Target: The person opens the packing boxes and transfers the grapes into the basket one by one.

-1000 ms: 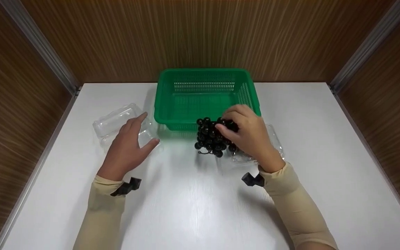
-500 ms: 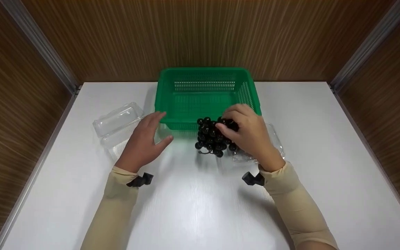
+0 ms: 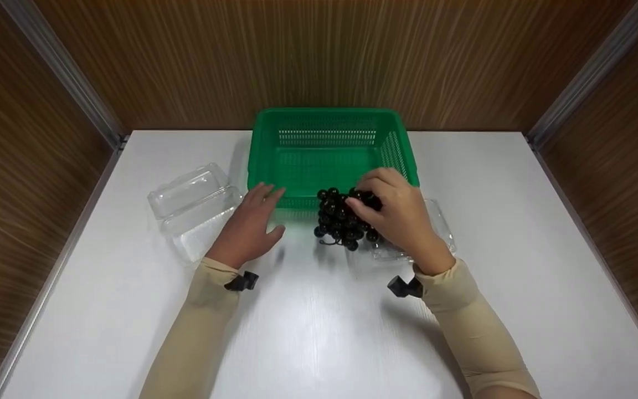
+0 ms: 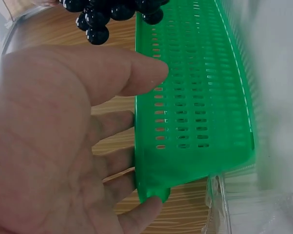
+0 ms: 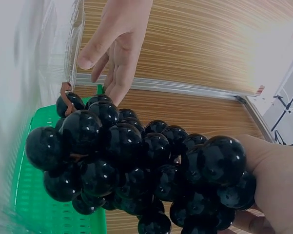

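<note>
A bunch of dark, glossy grapes (image 3: 341, 219) hangs in front of the green basket (image 3: 324, 160), near its front right. My right hand (image 3: 396, 208) grips it from the right side; in the right wrist view the grapes (image 5: 131, 161) fill the middle and hide most of the fingers. My left hand (image 3: 250, 227) is by the basket's front left corner, fingers extended and thumb spread, holding nothing. The left wrist view has the left hand (image 4: 58, 136) beside the basket wall (image 4: 185, 112); whether the fingers touch the rim, I cannot tell.
On the left of the white table (image 3: 308, 332) lies a clear plastic clamshell box (image 3: 194, 205) with its lid raised. Another clear plastic box (image 3: 438, 227) is partly hidden behind my right hand. Wood-grain panels (image 3: 319, 61) wall the table at the back and sides.
My left hand has moved right, away from over the clear box on the left, to the basket's front left corner. The right hand and the grapes have stayed almost still.
</note>
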Tool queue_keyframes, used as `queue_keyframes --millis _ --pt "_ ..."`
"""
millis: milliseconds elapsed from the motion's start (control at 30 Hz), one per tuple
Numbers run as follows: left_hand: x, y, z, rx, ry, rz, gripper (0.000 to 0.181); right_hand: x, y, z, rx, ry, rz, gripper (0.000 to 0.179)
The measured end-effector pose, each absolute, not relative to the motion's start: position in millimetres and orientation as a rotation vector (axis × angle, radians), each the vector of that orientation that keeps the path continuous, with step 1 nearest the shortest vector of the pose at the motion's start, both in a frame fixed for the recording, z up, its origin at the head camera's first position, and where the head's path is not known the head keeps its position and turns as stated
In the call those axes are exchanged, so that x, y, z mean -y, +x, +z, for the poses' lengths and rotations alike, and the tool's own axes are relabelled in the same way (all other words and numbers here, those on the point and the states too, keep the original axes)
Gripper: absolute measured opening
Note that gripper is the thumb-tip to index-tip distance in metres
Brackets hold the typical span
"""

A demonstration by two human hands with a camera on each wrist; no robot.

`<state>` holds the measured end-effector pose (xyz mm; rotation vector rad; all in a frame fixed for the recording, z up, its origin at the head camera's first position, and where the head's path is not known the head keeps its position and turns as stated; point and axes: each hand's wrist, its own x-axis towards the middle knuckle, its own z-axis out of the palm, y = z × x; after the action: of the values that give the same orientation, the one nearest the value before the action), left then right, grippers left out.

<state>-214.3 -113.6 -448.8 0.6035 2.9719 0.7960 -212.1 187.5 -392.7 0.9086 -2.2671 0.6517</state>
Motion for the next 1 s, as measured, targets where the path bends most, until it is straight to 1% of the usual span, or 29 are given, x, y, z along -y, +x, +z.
queue_keyframes --millis 333,600,800,1000 --pt "111.0 -212.5 -444.8 -2.921 0.560 0.890 0.074 -189.7 -213.5 -387.6 2.252 0.892 0.686 0.025" --pt "106.9 -210.4 -447.5 -2.979 0.605 0.846 0.073 -195.6 -214.2 -386.1 2.236 0.897 0.677 0.024" --pt "101.1 -208.0 -448.9 -3.044 0.573 0.835 0.067 -205.6 -215.0 -372.5 2.274 0.883 0.622 0.024" --pt "96.7 -207.3 -446.5 -3.026 0.564 0.818 0.070 -211.1 -220.8 -358.0 2.313 0.855 0.621 0.024"
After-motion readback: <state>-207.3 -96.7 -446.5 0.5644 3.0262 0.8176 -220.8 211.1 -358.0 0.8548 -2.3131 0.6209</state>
